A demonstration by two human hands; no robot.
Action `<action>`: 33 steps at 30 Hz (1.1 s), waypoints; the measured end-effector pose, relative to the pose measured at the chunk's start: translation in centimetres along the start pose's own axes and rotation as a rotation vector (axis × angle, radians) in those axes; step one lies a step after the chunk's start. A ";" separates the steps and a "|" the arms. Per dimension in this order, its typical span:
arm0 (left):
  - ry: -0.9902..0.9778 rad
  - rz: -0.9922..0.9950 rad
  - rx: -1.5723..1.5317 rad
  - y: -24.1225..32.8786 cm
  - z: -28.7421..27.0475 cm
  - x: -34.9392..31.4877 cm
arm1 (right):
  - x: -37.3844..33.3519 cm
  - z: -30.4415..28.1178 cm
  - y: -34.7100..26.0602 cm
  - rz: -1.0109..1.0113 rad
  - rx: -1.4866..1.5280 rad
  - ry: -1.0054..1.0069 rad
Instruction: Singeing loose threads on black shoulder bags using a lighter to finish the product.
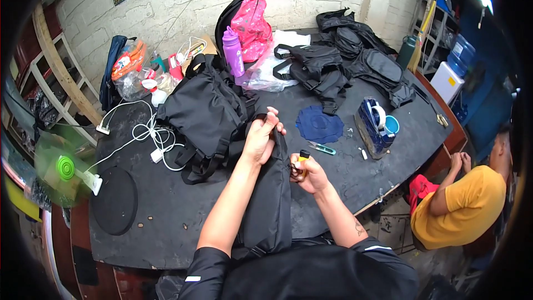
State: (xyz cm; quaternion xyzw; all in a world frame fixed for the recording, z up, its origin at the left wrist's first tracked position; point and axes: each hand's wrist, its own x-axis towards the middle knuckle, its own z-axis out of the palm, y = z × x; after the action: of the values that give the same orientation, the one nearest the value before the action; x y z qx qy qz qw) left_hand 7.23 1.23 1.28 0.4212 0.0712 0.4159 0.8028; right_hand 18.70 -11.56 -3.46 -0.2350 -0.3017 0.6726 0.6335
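A long black fabric bag [268, 211] runs from the table toward my body, between my forearms. My left hand [261, 140] is closed on its upper edge, fingertips pointing up and away. Just right of the fabric, my right hand [311, 176] grips a yellow lighter [303, 158] with a black top; no flame can be made out. Beyond and left of my left hand lies a black backpack [205, 103] with straps and buckles. Thread snips [322, 148] with a green handle rest past my right hand, near a round piece of dark blue fabric [319, 124].
Several black bags [355, 50] lie at the back right, by a tape dispenser [375, 128]. A purple bottle [233, 55] stands before a pink backpack [252, 19]. White cables [150, 130] and a spinning green fan [65, 168] are left. A person in yellow [463, 205] sits right.
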 end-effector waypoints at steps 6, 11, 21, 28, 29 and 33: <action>0.069 0.043 -0.210 -0.9 1.0 -0.6 | -1.0 1.0 -1.3 -0.080 -0.310 0.024; 0.058 0.115 -0.234 -0.2 1.9 -1.2 | -0.9 4.1 -2.1 -0.515 -0.744 0.355; 0.048 0.248 -0.120 2.1 6.6 -3.3 | -1.5 8.9 -3.6 -0.888 -1.256 0.246; 0.047 0.324 -0.170 2.8 8.4 -4.4 | -2.4 9.3 -3.2 -0.939 -1.239 0.207; 0.030 0.336 -0.164 2.9 8.7 -4.6 | -2.3 8.9 -2.9 -0.980 -1.210 0.197; -0.065 0.370 -0.212 2.9 8.9 -5.0 | -2.9 9.9 -3.3 -0.975 -1.216 0.211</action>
State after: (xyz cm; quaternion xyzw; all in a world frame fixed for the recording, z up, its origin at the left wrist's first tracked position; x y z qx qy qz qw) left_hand 6.38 -7.07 7.85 0.3534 -0.0776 0.5474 0.7546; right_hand 14.39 -15.48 5.71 -0.4440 -0.6242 0.0099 0.6427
